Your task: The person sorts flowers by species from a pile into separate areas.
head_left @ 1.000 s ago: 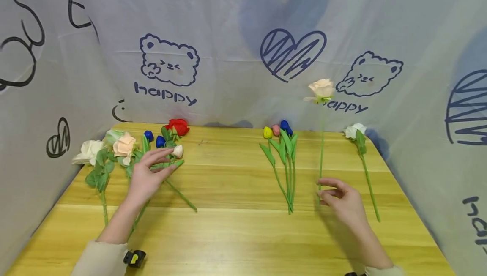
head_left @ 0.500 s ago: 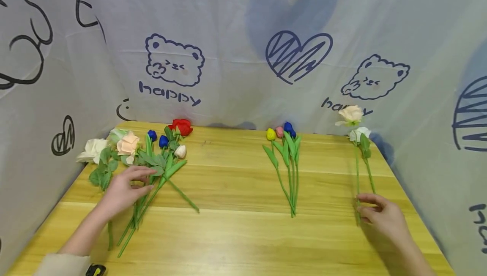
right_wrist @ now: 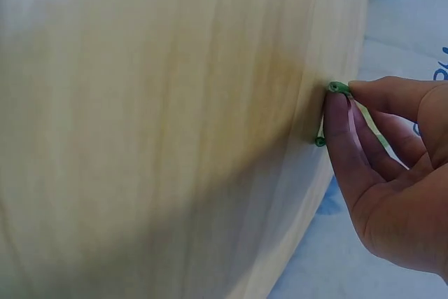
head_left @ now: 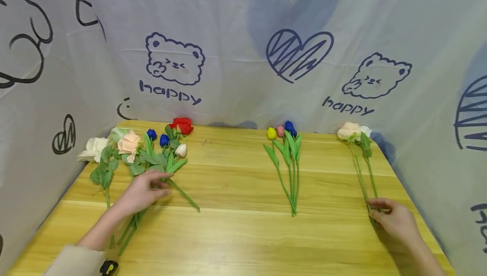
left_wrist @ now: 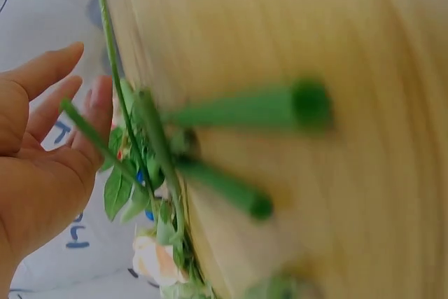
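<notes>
At the right of the table my right hand (head_left: 397, 222) pinches the lower stem of a cream rose (head_left: 348, 131) between thumb and fingertips. The rose's head overlaps a white rose (head_left: 366, 131) lying there, and their stems run close together. In the right wrist view the pinched stem's cut end (right_wrist: 338, 88) sticks out past the fingers. My left hand (head_left: 142, 192) hovers over the stems of the left group, fingers loosely bent with nothing gripped. Nearby lie a peach rose (head_left: 128, 143), a red rose (head_left: 181, 126), blue tulips (head_left: 164, 140) and a white tulip (head_left: 181, 150).
Mid-right on the wooden table (head_left: 236, 242) lies a bunch with a yellow tulip (head_left: 272, 133), a pink tulip (head_left: 280, 131) and a blue tulip (head_left: 290, 128). Another white rose (head_left: 94, 149) lies far left. Printed cloth (head_left: 228, 86) walls off the back and sides.
My right hand has moved right and lowered the cream rose from upright down beside the white rose. My left hand drew back from the white tulip toward the stems, then shifted slightly right.
</notes>
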Motion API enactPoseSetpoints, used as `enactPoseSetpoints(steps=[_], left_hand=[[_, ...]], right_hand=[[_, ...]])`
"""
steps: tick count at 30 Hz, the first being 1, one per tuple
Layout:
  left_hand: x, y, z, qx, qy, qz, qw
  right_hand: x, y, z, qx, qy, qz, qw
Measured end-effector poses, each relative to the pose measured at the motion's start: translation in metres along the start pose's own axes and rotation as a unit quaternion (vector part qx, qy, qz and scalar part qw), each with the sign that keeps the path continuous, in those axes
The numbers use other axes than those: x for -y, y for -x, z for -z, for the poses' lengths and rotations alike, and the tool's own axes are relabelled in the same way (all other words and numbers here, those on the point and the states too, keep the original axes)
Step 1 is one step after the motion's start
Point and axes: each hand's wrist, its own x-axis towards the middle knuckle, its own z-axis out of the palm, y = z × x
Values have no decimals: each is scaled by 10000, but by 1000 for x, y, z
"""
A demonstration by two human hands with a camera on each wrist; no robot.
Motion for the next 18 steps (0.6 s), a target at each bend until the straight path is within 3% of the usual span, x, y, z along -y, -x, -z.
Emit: enactPoseSetpoints(steps=[7,13,18], left_hand=[[4,-8,-9,130,-83,-333,9993],[8,-13,-11,516,136,-176,9984],[5,-14,-12,504,279,12,9983]], right_hand=[[-1,-2,-1,-128,127,20,9998],[-1,-2,-2,-162,159,72,9997],[-1,-2,-2,-102,135,36,9999]])
